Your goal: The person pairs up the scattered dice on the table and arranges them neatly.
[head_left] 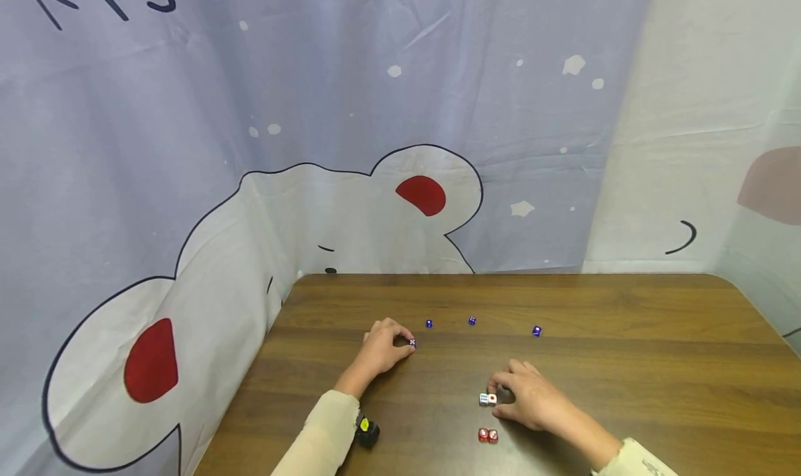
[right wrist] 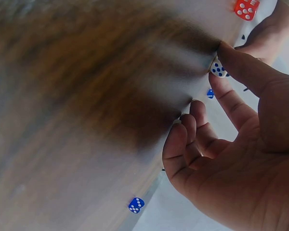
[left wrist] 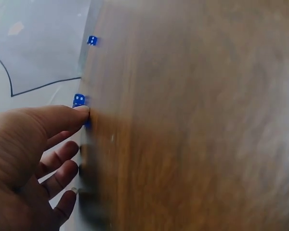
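At the left of the table, my left hand (head_left: 380,346) pinches a blue die (head_left: 412,342) between thumb and fingers; its thumb mostly covers that die in the left wrist view. Two white dice (head_left: 484,399) stand side by side near the front. My right hand (head_left: 532,398) has thumb and index finger on opposite sides of the right-hand white die (right wrist: 218,68), gripping it, the other fingers loosely curled. Just in front of them sits a pair of red dice (head_left: 488,436), side by side.
Farther back on the wooden table (head_left: 626,365) lie three spread-out blue dice: one on the left (head_left: 428,324), a middle one (head_left: 472,320) and one on the right (head_left: 537,331). A printed curtain (head_left: 532,128) hangs behind the table. A black device (head_left: 368,432) is by the left sleeve.
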{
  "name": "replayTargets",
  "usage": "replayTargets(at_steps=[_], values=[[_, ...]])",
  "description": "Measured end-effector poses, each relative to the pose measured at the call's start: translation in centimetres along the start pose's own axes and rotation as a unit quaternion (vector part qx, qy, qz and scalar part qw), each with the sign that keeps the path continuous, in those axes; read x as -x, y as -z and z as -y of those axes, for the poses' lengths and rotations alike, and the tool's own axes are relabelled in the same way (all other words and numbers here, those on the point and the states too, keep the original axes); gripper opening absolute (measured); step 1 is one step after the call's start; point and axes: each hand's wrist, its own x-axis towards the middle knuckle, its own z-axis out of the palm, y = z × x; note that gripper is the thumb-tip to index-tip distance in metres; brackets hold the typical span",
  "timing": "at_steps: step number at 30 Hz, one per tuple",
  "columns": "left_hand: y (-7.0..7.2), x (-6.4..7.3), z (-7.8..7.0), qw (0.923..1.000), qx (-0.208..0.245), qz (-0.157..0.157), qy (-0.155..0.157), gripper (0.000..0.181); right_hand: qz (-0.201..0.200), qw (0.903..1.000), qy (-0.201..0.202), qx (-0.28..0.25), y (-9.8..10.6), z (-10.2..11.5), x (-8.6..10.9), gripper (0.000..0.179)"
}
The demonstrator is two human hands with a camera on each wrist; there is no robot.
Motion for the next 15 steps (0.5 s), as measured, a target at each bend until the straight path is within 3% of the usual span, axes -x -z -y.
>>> replayTargets(at_steps=[15], values=[[-0.8,0.7,-1.7,0.9996,-0.001,0.023,-0.014,0.010,0.005,1.0000,-0.007,-0.001,0.1,0.0,0.0,0.030]])
